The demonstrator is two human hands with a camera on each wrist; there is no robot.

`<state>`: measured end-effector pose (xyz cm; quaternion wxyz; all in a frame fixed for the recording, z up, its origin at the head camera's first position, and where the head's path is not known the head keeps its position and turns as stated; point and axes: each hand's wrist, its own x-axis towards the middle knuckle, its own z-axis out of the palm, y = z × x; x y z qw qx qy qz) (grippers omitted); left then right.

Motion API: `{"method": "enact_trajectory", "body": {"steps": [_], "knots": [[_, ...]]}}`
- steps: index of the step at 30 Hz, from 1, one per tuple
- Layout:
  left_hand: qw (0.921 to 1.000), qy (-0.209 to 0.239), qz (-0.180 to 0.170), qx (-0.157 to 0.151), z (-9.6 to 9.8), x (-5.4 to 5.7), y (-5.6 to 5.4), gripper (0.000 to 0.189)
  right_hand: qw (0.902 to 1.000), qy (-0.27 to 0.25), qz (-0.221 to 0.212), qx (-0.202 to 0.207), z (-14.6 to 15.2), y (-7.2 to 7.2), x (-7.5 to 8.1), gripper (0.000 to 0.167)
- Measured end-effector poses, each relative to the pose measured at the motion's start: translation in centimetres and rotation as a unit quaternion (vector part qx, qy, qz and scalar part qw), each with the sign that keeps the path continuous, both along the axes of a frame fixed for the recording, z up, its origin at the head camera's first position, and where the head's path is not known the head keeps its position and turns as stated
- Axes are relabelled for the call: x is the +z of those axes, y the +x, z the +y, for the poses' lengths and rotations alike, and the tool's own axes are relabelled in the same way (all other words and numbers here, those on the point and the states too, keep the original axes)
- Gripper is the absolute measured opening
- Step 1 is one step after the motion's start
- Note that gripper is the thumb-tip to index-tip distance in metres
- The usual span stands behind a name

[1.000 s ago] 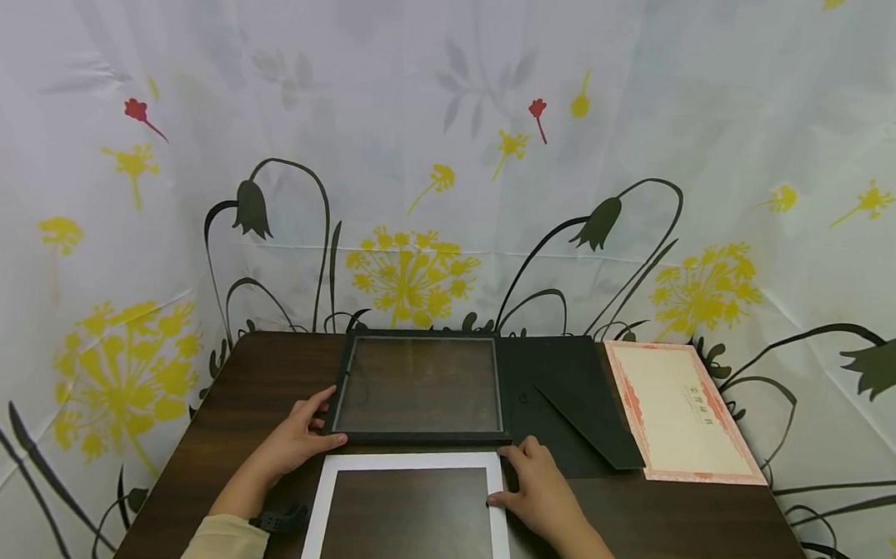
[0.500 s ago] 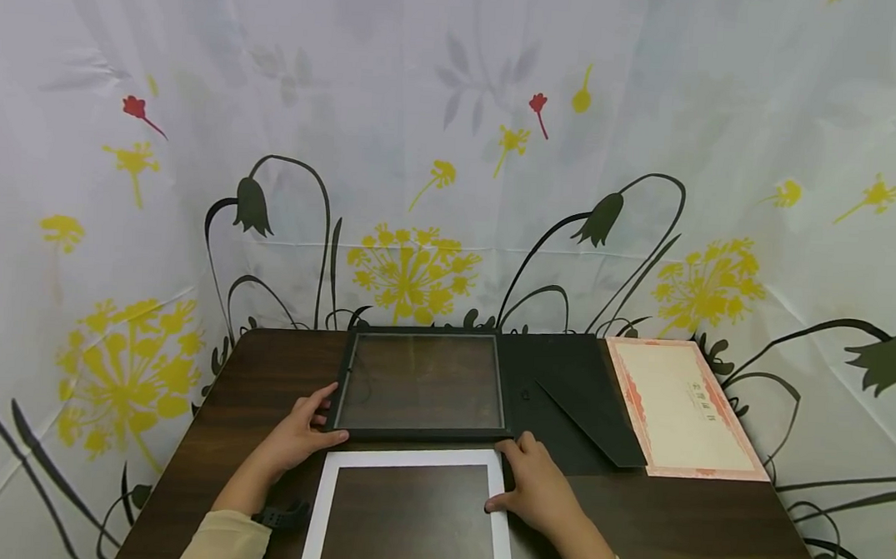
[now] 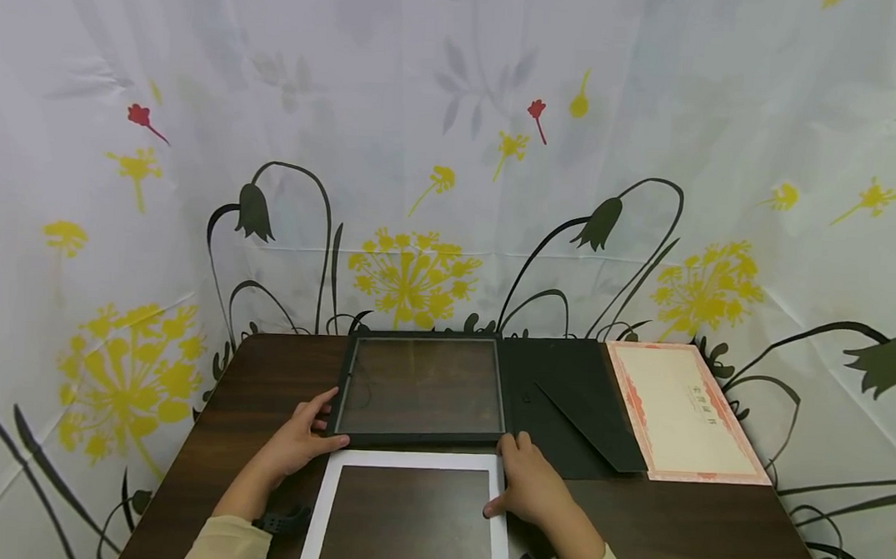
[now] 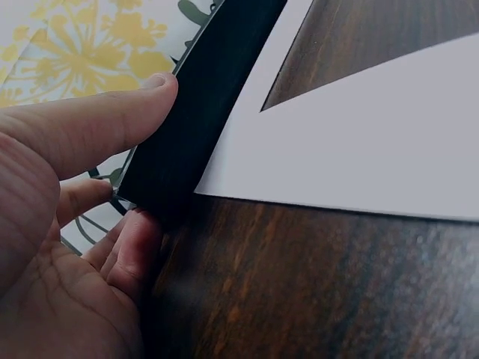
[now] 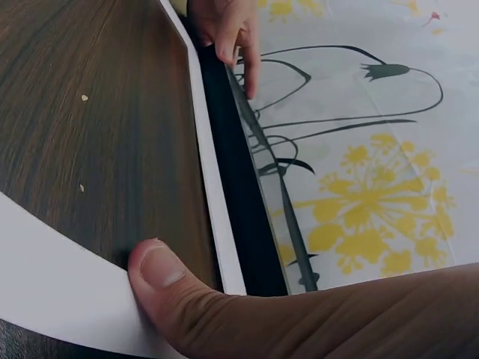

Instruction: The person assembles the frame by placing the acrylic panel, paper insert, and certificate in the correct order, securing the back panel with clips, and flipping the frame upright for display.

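Head view: black frame (image 3: 426, 439), twelve o'clock

Beyond white mat (image 3: 417, 460), left hand (image 3: 294, 446) at its eight, right hand (image 3: 540, 490) at four; likely stiff, pane (image 3: 422, 387) fragile: grip rims. Left wrist: fingers pinch its corner. Right wrist: thumb on white mat, other fingers' hold unclear.

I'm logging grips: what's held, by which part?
Left hand holds the black frame by its near-left corner; right hand touches the white mat, grip unclear.
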<state>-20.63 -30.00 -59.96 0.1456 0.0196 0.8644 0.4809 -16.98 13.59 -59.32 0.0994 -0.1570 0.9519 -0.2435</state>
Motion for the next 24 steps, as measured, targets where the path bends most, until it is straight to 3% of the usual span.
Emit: {"method": "enact_trajectory", "body": {"steps": [8,13,18,21,24], "knots": [[0.9999,-0.005,0.008,0.003,0.0,0.0,-0.1,0.104,0.9994,-0.022,0.002,-0.028,-0.4,0.8,1.1,0.085],[1.0000,-0.003,0.007,0.001,0.0,0.0,0.0,0.103,0.9983,-0.041,-0.008,-0.042,-0.3,1.2,1.1,0.086],[1.0000,-0.001,0.003,-0.001,0.1,0.0,0.1,0.103,0.9938,-0.083,-0.031,-0.066,-0.1,1.6,0.6,0.099],[1.0000,0.000,0.003,0.002,0.1,-0.1,0.1,0.103,0.9846,-0.141,-0.061,-0.083,0.0,1.8,0.4,0.108],[1.0000,-0.001,0.005,0.002,0.1,-0.1,0.1,0.103,0.9659,-0.221,-0.091,-0.099,0.3,2.0,0.3,0.099]]}}
